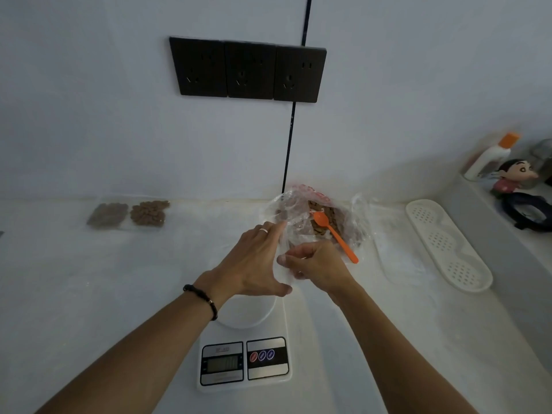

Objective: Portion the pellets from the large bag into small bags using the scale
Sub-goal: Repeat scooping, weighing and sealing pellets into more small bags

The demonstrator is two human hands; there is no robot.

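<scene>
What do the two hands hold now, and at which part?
Both hold a clear small bag above the scale. The right hand pinches its near edge; the left hand has straight fingers against its left side.

wall sockets [248,70] | perforated white tray [448,245] right | bottle [490,158], figurine [512,176] on ledge

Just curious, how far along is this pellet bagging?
Two filled small bags lie at the left. Both hands, left and right, handle an empty clear bag above the scale. Pellets remain in the large bag with the orange spoon.
</scene>
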